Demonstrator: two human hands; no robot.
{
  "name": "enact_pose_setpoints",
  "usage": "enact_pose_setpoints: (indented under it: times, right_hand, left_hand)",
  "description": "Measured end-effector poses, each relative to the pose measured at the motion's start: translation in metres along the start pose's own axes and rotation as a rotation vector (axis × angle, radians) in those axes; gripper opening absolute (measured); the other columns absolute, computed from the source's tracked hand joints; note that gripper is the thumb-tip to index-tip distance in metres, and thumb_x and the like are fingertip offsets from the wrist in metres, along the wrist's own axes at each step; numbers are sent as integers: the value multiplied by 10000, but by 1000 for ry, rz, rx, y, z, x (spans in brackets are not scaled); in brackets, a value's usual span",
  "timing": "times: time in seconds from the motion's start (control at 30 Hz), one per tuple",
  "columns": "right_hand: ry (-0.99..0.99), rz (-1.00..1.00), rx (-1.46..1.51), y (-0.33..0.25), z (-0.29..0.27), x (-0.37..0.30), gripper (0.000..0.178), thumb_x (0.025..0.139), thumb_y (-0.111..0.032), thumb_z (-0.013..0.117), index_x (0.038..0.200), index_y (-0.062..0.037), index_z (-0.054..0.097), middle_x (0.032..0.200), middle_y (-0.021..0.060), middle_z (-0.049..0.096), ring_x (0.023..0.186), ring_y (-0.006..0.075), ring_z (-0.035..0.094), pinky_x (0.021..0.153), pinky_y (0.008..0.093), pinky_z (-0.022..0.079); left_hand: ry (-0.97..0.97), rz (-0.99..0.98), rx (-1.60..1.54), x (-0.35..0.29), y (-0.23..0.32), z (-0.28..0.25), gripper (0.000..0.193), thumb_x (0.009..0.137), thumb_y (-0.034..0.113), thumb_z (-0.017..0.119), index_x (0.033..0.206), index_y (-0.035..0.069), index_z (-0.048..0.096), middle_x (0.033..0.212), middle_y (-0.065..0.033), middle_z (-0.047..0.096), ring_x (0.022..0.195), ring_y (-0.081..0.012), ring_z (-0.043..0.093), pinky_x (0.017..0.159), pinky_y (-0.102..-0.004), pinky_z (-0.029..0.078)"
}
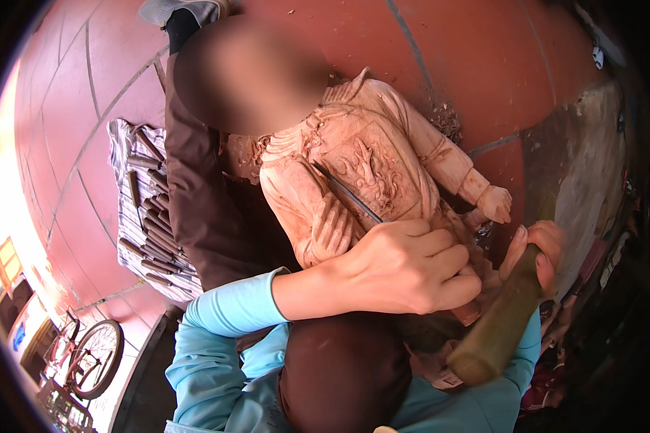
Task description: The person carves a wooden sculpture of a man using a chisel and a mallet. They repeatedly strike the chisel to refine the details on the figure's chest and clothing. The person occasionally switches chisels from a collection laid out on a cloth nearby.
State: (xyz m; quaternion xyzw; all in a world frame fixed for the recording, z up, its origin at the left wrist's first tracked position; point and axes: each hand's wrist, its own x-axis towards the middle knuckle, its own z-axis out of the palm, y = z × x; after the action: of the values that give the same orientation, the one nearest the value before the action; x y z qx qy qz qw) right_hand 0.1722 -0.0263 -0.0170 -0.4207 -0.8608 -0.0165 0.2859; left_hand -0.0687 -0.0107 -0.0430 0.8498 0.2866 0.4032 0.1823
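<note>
A carved wooden statue (412, 166) of a robed figure lies on its back before me, with relief work on its chest; its head area is blurred. My left hand (412, 267) is closed in a fist around a chisel (350, 195). The chisel's dark metal blade slants up and left over the statue's chest and sleeve, while its handle is hidden in my fingers. To the right, my right hand (545, 252) grips a wooden mallet (495, 328) by its upper end. The mallet's thick, slightly blurred end points down toward me, apart from the chisel.
Several carving tools (155, 224) with wooden handles lie on a striped cloth (126, 137) at the left. My brown-trousered leg (202, 202) and knee (347, 368) flank the statue. Wood chips (448, 121) are scattered on the red tiled floor (477, 58). A bicycle (94, 357) stands far left.
</note>
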Motion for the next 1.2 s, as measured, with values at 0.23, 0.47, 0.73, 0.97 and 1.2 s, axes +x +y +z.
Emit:
enact_pose_setpoints:
  times: [0.23, 0.47, 0.73, 0.97, 1.2]
  right_hand:
    - [181, 264, 130, -23, -17, 35, 410, 899, 21, 533, 1251, -22, 328, 885, 133, 537, 759, 231, 541, 837, 420, 429]
    - [-95, 476, -144, -15, -47, 33, 767, 899, -567, 528, 1350, 23, 335, 985, 82, 590, 868, 182, 590, 959, 388, 416]
    - [104, 593, 198, -11, -49, 44, 712, 840, -210, 671, 1385, 36, 285, 1107, 113, 559, 975, 178, 566, 941, 358, 425]
    - [9, 574, 33, -2, -47, 48, 528, 831, -131, 694, 1260, 60, 454, 1340, 169, 472, 1164, 243, 507, 1001, 390, 401]
    - [64, 715, 103, -1, -54, 49, 644, 831, -196, 737, 1316, 55, 396, 1168, 134, 593, 1026, 238, 607, 955, 352, 454]
  left_hand:
    - [313, -25, -124, 44, 16, 12, 274, 694, 224, 638, 951, 127, 625, 706, 30, 459, 584, -96, 506, 442, -208, 343]
    - [486, -131, -302, 58, 8, 7, 467, 674, 336, 712, 1018, 27, 643, 698, -9, 490, 554, -133, 499, 439, -259, 390]
    - [534, -242, -328, 61, -1, -4, 413, 664, 339, 739, 944, 62, 616, 732, -28, 474, 589, -186, 500, 475, -304, 418]
    - [504, -261, -339, 62, -2, 0, 414, 667, 324, 744, 967, 74, 607, 735, -26, 476, 602, -192, 507, 507, -309, 430]
    - [472, -263, -307, 60, -2, 3, 411, 676, 341, 733, 962, 76, 602, 727, -26, 479, 605, -189, 519, 507, -306, 431]
